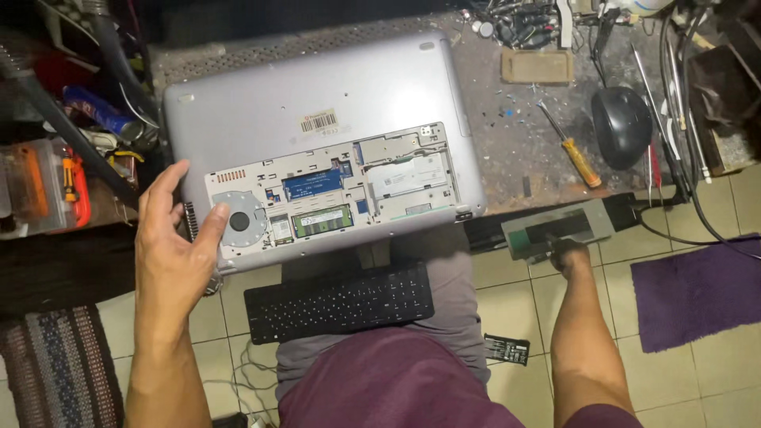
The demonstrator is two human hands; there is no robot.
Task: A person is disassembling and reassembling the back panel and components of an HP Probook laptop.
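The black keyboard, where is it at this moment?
In the head view the black keyboard lies low in the middle, across the person's lap, just below the opened silver laptop and between the left hand and the right hand.

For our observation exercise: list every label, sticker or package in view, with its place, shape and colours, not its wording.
Barcode sticker: laptop underside, small rectangle, pale with dark bars.
Drive label: open bay, white rectangle.
Memory module labels: open bay, light strips on green and blue boards.
Black packet: floor tiles, rectangular, white print.
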